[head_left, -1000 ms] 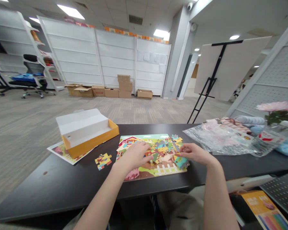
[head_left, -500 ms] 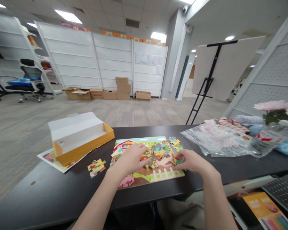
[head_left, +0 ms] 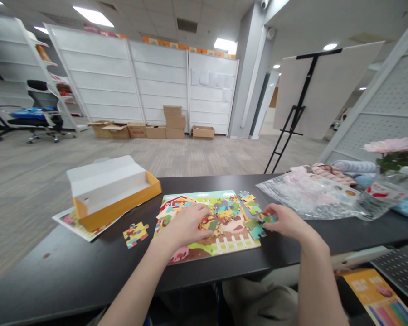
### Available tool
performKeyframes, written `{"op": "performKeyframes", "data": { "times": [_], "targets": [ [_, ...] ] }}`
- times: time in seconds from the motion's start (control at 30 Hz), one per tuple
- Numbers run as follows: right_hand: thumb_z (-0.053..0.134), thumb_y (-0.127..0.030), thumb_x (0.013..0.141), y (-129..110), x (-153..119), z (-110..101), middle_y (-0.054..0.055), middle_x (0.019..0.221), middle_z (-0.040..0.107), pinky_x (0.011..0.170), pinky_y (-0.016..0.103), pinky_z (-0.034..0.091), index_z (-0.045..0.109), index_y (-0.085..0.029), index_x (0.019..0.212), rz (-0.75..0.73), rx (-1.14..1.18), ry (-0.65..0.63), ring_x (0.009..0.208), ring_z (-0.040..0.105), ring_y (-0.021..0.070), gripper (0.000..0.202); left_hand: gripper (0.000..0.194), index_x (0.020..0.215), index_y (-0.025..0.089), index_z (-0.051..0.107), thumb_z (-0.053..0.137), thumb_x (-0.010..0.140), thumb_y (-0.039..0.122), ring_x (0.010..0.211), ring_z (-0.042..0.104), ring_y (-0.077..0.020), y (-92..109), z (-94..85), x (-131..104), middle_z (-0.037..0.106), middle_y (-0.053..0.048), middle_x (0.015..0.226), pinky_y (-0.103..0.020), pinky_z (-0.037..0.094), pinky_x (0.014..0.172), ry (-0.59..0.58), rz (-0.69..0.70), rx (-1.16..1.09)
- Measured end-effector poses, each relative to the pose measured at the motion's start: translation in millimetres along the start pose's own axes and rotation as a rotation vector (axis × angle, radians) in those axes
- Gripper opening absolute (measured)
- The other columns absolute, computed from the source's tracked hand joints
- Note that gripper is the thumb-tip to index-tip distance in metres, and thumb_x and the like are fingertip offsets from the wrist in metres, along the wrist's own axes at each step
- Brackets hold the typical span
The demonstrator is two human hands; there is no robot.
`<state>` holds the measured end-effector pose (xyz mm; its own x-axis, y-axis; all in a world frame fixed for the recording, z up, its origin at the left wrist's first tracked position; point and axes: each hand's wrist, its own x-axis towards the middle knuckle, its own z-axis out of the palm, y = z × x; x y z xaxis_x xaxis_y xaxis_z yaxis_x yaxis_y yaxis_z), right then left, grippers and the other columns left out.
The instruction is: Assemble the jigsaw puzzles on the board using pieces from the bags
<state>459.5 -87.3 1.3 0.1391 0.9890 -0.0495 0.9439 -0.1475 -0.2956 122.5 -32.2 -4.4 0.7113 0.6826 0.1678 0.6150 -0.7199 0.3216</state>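
Observation:
A farm-picture puzzle board [head_left: 224,251] lies on the black table, with loose jigsaw pieces [head_left: 226,209] heaped on its middle. My left hand [head_left: 189,222] rests palm down over the board's left half, fingers extended and thumb apart, touching the heap; what lies beneath is hidden. Just off the board's right edge, my right hand [head_left: 285,222] pinches a puzzle piece [head_left: 268,218] at the tabletop. Beside it are a teal-green piece [head_left: 256,229] and a column of a few pieces [head_left: 252,207]. A yellow cluster of pieces [head_left: 135,233] sits left of the board.
An open yellow box [head_left: 119,206] stands at the left on a printed sheet [head_left: 70,222]. Clear plastic packaging [head_left: 316,197] and folded cloths [head_left: 353,167] lie at the right, near pink flowers [head_left: 391,146]. A black easel [head_left: 297,113] stands behind the table.
My right hand has moved right, off the board's edge, with a puzzle piece in its fingers. The teal-green piece now shows beside the board. My left hand has barely moved.

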Motion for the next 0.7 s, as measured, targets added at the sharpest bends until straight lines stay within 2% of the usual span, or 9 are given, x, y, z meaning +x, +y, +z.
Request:
{"op": "performKeyframes", "data": {
  "times": [0.1,0.2,0.3,0.4,0.5,0.6,0.7],
  "targets": [
    [0.072,-0.022,0.069,26,5,2,0.008,0.099,0.073,0.076,0.029,0.047,0.069,-0.019,0.095,0.095,-0.010,-0.012,0.089,0.067,0.0226,0.026,0.042,0.113,0.021,0.065,0.075,0.081,0.046,0.115,0.059,-0.0295,1,-0.8,-3,0.066,-0.010,0.122,-0.041,0.048,0.098,0.000,-0.007,0.009],
    [0.073,-0.024,0.070,32,7,5,0.010,0.099,0.073,0.079,0.030,0.048,0.070,-0.018,0.095,0.096,-0.032,0.034,0.092,0.067,0.0243,0.026,0.040,0.113,0.020,0.066,0.076,0.081,0.043,0.118,0.058,-0.0300,5,-2.3,-5,0.065,-0.011,0.126,-0.042,0.047,0.101,0.018,0.003,0.010],
    [0.071,-0.031,0.076,15,5,5,0.012,0.101,0.070,0.081,0.032,0.048,0.070,-0.016,0.097,0.008,-0.034,0.107,0.092,0.066,0.0253,0.026,0.033,0.112,0.021,0.067,0.072,0.086,0.041,0.122,0.057,-0.0287,15,-3.2,-6,0.065,-0.011,0.129,-0.043,0.045,0.105,0.074,0.049,-0.011],
    [0.069,-0.038,0.080,-15,2,7,0.011,0.103,0.068,0.080,0.031,0.048,0.070,-0.017,0.100,-0.099,0.037,0.050,0.087,0.065,0.0223,0.028,0.024,0.107,0.021,0.067,0.062,0.094,0.041,0.116,0.060,-0.0258,32,-1.2,-5,0.069,-0.009,0.119,-0.041,0.046,0.104,0.120,0.110,-0.034],
    [0.074,-0.037,0.076,-38,1,13,0.010,0.104,0.068,0.082,0.030,0.047,0.069,-0.019,0.098,-0.174,0.053,-0.017,0.092,0.064,0.0231,0.029,0.020,0.103,0.021,0.068,0.060,0.095,0.036,0.106,0.063,-0.0246,54,6.0,-2,0.071,-0.007,0.106,-0.039,0.049,0.096,0.037,0.190,-0.022],
    [0.075,-0.032,0.075,-43,2,17,0.008,0.102,0.069,0.082,0.030,0.046,0.069,-0.021,0.098,-0.198,0.041,-0.083,0.093,0.064,0.0234,0.027,0.024,0.109,0.021,0.067,0.067,0.090,0.035,0.104,0.064,-0.0255,72,17.2,0,0.072,-0.007,0.109,-0.039,0.049,0.093,-0.021,0.215,0.025],
    [0.073,-0.027,0.074,-33,5,18,0.009,0.100,0.071,0.079,0.031,0.046,0.070,-0.019,0.099,-0.173,-0.007,-0.111,0.091,0.064,0.0240,0.026,0.023,0.107,0.019,0.067,0.067,0.090,0.036,0.105,0.064,-0.0262,81,27.5,3,0.071,-0.009,0.114,-0.040,0.048,0.093,-0.041,0.224,0.070]
  ]
}}
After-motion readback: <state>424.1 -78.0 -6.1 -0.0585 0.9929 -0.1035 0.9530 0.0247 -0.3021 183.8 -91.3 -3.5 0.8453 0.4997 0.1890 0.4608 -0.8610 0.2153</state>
